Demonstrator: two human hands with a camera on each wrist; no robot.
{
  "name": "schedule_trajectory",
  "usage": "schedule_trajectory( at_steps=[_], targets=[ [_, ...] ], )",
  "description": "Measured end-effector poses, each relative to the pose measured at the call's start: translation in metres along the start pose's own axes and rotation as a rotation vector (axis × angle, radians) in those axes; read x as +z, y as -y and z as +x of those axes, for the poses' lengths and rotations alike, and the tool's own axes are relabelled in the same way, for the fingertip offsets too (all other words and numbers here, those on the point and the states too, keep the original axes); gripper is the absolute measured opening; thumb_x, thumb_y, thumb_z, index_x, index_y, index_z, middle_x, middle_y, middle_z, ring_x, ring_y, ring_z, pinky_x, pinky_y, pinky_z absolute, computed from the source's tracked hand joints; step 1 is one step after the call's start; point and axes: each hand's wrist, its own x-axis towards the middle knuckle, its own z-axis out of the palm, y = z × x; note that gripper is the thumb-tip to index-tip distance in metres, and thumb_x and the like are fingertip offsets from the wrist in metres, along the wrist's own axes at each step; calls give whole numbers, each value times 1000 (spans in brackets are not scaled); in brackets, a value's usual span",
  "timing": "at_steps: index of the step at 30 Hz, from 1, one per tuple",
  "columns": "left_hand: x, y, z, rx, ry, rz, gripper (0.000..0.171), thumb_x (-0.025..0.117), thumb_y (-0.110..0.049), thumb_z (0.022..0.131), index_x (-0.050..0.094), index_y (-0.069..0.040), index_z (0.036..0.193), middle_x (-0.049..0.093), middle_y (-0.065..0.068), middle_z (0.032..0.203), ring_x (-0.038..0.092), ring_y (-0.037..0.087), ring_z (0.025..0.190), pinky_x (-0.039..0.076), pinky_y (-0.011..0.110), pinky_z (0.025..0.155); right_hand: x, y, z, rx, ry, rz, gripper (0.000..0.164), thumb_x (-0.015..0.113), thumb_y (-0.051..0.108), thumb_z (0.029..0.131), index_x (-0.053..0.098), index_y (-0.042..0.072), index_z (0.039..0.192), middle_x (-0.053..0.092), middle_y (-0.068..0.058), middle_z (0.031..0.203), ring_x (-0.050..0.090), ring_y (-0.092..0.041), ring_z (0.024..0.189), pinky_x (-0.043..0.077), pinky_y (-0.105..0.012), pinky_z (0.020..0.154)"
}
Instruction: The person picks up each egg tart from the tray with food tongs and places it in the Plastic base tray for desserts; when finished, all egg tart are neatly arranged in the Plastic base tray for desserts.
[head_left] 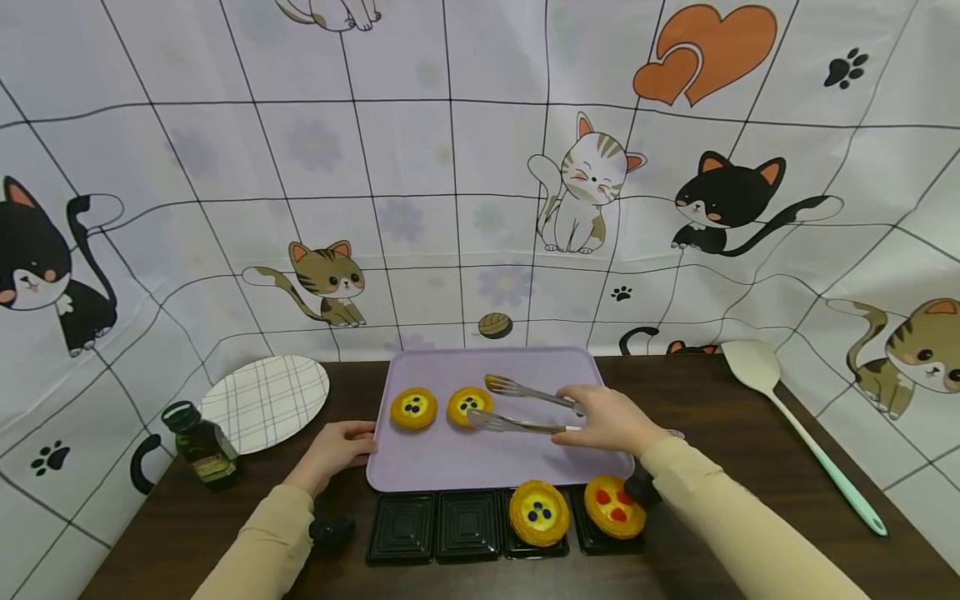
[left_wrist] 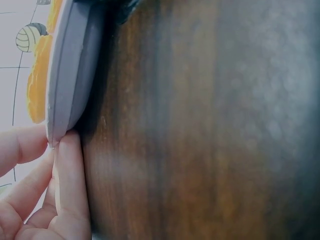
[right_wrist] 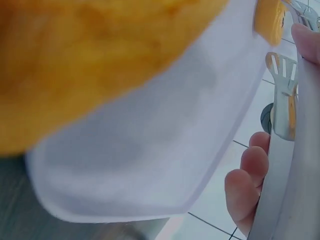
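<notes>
A: What's the right hand (head_left: 606, 419) doing?
B: It's closed around the metal tongs (head_left: 522, 426), thumb on one arm, fingers on the other. The tongs themselves are spread, their slotted ends by the second tart (head_left: 463, 401) on the lilac tray (head_left: 510, 462).
A: Touching it?
B: I can't be sure; one end overlaps the tart's right side from above, the other sits near its far edge.
A: And the left hand (head_left: 337, 454)?
B: It pinches the tray's left rim, with fingers underneath, as the left wrist view shows.
A: What else is around?
B: Another blue-dotted tart (head_left: 413, 408) lies left of the second one. Before the tray is a row of black square holders (head_left: 401, 527): the two on the left are bare, the third carries a blue-dotted pastry (head_left: 539, 512), the fourth a red-topped pastry (head_left: 611, 508). On the desk (head_left: 697, 400) are a checked plate (head_left: 270, 400) and a dark jar (head_left: 201, 446) at left, and a pale spatula (head_left: 753, 367) at right.
A: Anything blocked?
B: A dark lump at the right cuff covers the red-topped pastry's edge. In the right wrist view, a blurred orange-yellow mass hides much of the tray.
</notes>
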Motion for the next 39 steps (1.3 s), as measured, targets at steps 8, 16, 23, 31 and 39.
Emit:
schedule_trajectory(
  at_steps=[8,16,23,31,39],
  targets=[
    [0,1,0,6,-5,6,45,61,0,88,49,16,128,59,29,114,65,28,94,58,39,79,-1,8,10,-10,15,-11,67,77,51,70,62,9,120,66,-5,112,61,-17,87,55,-40,78],
    [1,0,-1,2,-9,11,44,61,0,88,49,16,128,58,30,115,65,28,94,58,39,79,0,11,11,-8,23,16,62,79,47,70,63,9,117,67,-4,107,55,-13,79,53,-35,71],
    [0,1,0,-4,-11,2,44,61,0,88,49,16,127,59,29,114,65,26,92,58,39,79,-2,9,5,-19,16,45,63,78,47,72,63,9,119,67,-5,111,59,-15,84,54,-38,77],
    [1,1,0,-14,-20,10,44,61,-1,87,50,15,127,60,27,112,65,25,92,58,39,79,-7,10,-12,-43,-24,59,61,78,45,73,63,9,120,66,-5,114,63,-21,97,54,-43,87],
    [1,2,1,-3,-11,12,45,61,-1,88,49,16,128,60,27,111,65,24,92,58,39,79,-11,12,-38,-75,-25,105,62,75,50,75,62,10,121,67,-2,112,63,-15,90,56,-40,81]
  ],
)
